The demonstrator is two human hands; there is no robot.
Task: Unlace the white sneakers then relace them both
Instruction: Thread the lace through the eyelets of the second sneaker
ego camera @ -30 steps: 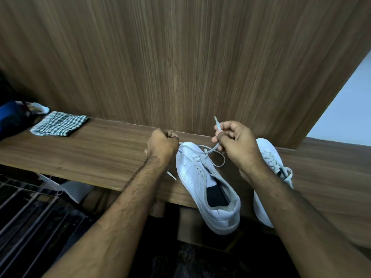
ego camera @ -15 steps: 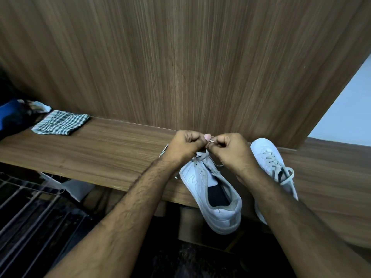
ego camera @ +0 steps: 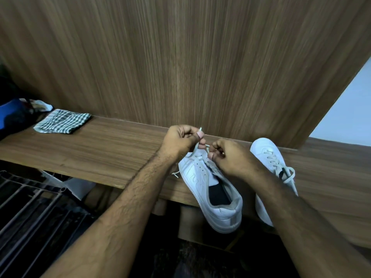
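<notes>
Two white sneakers lie on a wooden shelf [ego camera: 100, 153], heels hanging over its front edge. The nearer sneaker [ego camera: 210, 189] has its eyelets mostly bare and its tongue exposed. My left hand [ego camera: 180, 141] pinches one end of its white lace [ego camera: 195, 147], the tip sticking up past my thumb. My right hand [ego camera: 230, 157] pinches the same lace over the toe end of the sneaker. Another lace tip [ego camera: 175, 174] dangles at the shoe's left side. The second sneaker [ego camera: 269, 157] lies to the right, still laced, partly hidden by my right forearm.
A wooden panel [ego camera: 180, 67] rises right behind the shelf. A folded checked cloth [ego camera: 62, 123] lies at the shelf's left end, beside blue and dark items [ego camera: 10, 115]. Below left is a dark wire rack [ego camera: 30, 207].
My hands came together over the sneaker's toe, then my left hand rose slightly with a lace end. My right hand dropped from its raised position onto the eyelets.
</notes>
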